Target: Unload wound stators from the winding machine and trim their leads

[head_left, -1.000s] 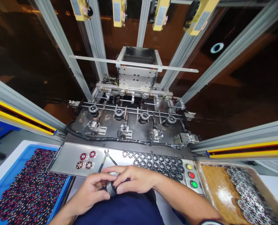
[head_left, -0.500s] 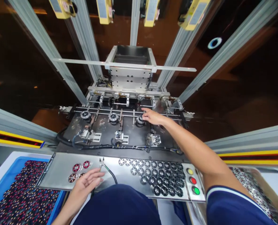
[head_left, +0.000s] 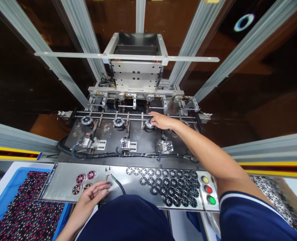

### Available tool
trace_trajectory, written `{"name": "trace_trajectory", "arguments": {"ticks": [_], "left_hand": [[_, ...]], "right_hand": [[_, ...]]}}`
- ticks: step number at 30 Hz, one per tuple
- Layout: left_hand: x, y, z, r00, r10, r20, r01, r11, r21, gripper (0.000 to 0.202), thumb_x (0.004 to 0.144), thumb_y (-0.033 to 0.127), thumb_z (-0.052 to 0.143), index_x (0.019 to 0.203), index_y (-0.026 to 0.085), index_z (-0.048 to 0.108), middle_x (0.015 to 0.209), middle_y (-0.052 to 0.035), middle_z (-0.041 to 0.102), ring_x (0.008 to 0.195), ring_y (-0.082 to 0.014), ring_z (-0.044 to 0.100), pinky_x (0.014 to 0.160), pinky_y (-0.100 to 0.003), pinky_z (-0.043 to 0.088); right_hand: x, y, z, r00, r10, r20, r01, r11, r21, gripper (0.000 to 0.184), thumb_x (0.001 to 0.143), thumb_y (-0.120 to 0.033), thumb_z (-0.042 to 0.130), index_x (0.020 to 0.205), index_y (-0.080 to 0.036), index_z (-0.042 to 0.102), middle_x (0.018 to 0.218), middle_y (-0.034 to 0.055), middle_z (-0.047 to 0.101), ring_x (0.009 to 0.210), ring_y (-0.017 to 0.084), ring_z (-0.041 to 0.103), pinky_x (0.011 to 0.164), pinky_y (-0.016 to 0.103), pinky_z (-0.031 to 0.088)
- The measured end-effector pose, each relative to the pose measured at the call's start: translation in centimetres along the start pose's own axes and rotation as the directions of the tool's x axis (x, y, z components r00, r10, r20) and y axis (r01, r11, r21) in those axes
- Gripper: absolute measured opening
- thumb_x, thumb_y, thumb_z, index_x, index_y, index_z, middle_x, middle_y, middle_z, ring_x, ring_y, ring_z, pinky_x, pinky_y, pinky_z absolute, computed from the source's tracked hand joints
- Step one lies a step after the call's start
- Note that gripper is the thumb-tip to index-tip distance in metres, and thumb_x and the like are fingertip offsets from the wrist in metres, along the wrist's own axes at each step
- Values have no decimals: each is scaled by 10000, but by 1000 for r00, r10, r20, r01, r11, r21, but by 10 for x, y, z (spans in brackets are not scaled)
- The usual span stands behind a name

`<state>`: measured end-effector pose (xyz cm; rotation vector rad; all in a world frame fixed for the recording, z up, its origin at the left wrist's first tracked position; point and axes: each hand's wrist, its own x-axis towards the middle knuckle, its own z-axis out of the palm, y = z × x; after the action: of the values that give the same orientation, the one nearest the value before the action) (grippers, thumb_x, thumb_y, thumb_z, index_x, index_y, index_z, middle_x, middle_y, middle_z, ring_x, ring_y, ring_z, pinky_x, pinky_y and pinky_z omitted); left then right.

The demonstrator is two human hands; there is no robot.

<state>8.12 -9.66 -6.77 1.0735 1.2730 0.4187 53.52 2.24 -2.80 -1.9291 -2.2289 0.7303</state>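
My right hand (head_left: 162, 120) reaches to the third fixture from the left. Its index finger points outward, while thumb and curled fingers are closed on the round slotted part (head_left: 149, 124) seated there, partly hiding it. Similar round parts sit in the fixtures to the left, one in the middle (head_left: 118, 123) and one at the far left (head_left: 87, 120). Low over the metal shelf, my left hand (head_left: 94, 195) is open, its fingers loosely stretched, palm half turned up. Just beyond its fingertips lie cutting pliers (head_left: 109, 172) with dark handles. Several red-and-black wound discs (head_left: 80, 178) lie beside that hand.
Rows of black-and-silver slotted discs (head_left: 165, 182) cover the right half of the metal shelf (head_left: 60, 180), beside yellow, red and green buttons (head_left: 208, 189). A blue tray (head_left: 18, 187) of red-and-black discs stands left. Clamps (head_left: 165, 146) and cables lie before the fixtures.
The view has tilted down and come slightly closer to the machine. My right hand stays at the third fixture, its fingers shifted slightly on the round part. My left hand is nearly still.
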Motion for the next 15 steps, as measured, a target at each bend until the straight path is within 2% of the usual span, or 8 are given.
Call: {"name": "trace_trajectory", "arguments": {"ticks": [3, 7, 10, 12, 15], "left_hand": [[2, -1, -1, 1000, 3, 24, -4, 999, 32, 525, 725, 569, 742, 1067, 173, 697, 1071, -137, 767, 964, -275, 735, 946, -425, 544], [4, -2, -6, 998, 14, 58, -19, 996, 87, 519, 755, 589, 705, 1084, 188, 697, 1107, -138, 757, 992, -281, 728, 947, -436, 543], [8, 0, -1, 988, 47, 147, -72, 983, 170, 507, 795, 587, 662, 1105, 187, 697, 1116, -144, 753, 1044, -275, 710, 963, -419, 532], [15, 3, 10, 963, 79, 259, -143, 960, 239, 479, 829, 549, 638, 1135, 185, 693, 1127, -142, 749, 1026, -258, 711, 948, -396, 534], [28, 6, 37, 877, 124, 464, -307, 888, 341, 404, 854, 431, 646, 1182, 200, 690, 1139, -124, 741, 972, -234, 707, 905, -368, 538]], "right_hand": [[2, -1, 5, 1000, -1, 2, 1, 1000, -28, 296, 940, -322, 605, 1193, -171, 625, 1404, 112, 533, 1294, 273, 505, 1085, 529, 414], [5, 0, 11, 1000, 7, 21, -6, 998, -60, 299, 949, -330, 593, 1205, -178, 608, 1318, 101, 581, 1173, 245, 583, 996, 482, 498], [6, 0, 10, 999, 12, 34, -9, 997, -82, 291, 953, -336, 587, 1196, -179, 610, 1284, 95, 598, 1124, 231, 606, 958, 455, 525], [6, -2, 8, 999, 18, 33, -14, 995, -101, 284, 954, -339, 584, 1187, -178, 614, 1264, 91, 609, 1097, 223, 617, 938, 440, 536], [2, -9, 5, 1000, 26, 2, -25, 989, -145, 284, 953, -341, 586, 1180, -172, 614, 1231, 85, 624, 1066, 217, 630, 916, 431, 547]]}}
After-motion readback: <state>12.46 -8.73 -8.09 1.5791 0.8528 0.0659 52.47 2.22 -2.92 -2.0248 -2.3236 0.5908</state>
